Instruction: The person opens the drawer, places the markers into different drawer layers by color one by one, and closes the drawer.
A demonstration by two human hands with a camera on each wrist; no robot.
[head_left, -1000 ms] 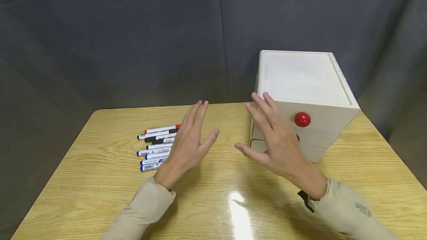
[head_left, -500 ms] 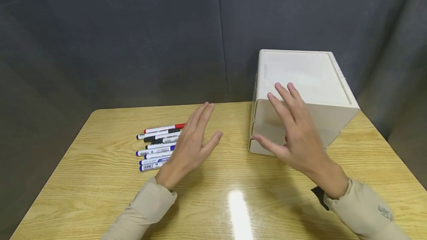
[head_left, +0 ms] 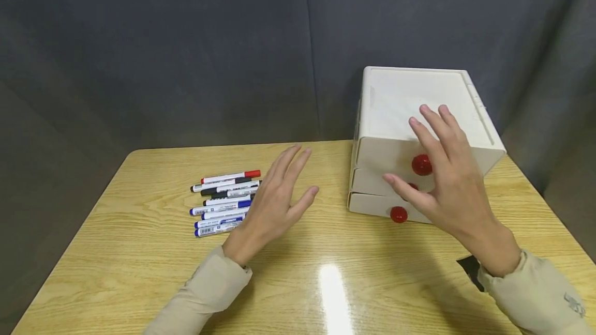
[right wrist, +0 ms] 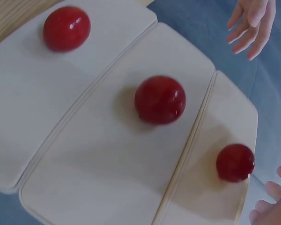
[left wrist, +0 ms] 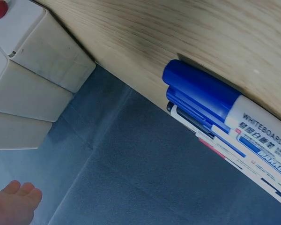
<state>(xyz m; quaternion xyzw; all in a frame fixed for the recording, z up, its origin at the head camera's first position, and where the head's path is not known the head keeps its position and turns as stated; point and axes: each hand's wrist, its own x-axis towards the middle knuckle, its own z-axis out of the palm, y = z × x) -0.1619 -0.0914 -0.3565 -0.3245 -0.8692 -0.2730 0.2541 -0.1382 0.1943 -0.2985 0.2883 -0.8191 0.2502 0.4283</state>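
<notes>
Now, you're holding your left grip [head_left: 270, 195] above the bench [head_left: 130, 252], fingers stretching forward, thumb spreading well away, and it's carrying nothing! Just beside it, to the left, the markers [head_left: 228, 203] are lying side by side on the wood, their right ends partly hiding behind that hand in the head view. The red-capped marker [head_left: 252, 173] is taking the far place, black ones are filling the middle, and blue ones are lining up nearest you. From the left wrist, your fingertips are staying clear of those barrels.

Over on the right, the white drawer unit [head_left: 396, 97] is standing upright, its front facing you. Your right grip [head_left: 453, 185] is hanging before it, fingers fanning upward, thumb pointing left, gripping nothing either! Three red knobs are showing: the top knob [head_left: 422, 165] is sitting just beside your fingers, the middle knob [head_left: 412, 186] is half hiding behind your thumb, and the bottom knob [head_left: 399, 214] is showing below it. Behind everything, a dark curtain [head_left: 186, 66] is hanging, while pale sleeves [head_left: 209, 283] are covering your forearms.
</notes>
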